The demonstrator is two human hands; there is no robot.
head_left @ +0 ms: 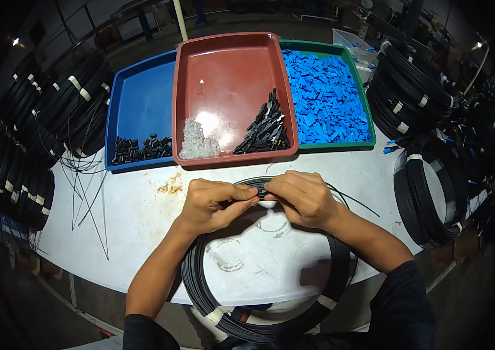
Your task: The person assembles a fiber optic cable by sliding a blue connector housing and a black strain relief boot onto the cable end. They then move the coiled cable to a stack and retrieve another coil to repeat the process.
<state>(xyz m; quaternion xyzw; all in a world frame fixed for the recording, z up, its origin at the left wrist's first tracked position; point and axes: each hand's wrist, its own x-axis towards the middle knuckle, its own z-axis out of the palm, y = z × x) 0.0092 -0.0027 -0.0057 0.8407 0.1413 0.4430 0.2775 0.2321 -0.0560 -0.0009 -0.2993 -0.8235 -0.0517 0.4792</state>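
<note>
A coil of black cable (194, 273) hangs over the front edge of the white table, bound with white tape. Over the coil's far side, my left hand (217, 202) is closed, thumb and forefinger pinched together. My right hand (304, 197) is closed too, its fingertips nearly meeting the left ones. Whatever lies between the fingertips is too small and covered to make out. Just beneath them shows a white tape band (268, 204). A loose cable end (359, 202) sticks out to the right of my right hand.
Behind stand a blue tray (142, 87) with black parts, a red tray (230, 76) with clear and black pieces, and a green tray (366, 116) full of blue connectors. Stacked cable coils (78, 93) flank the left; another coil (417, 192) leans at right.
</note>
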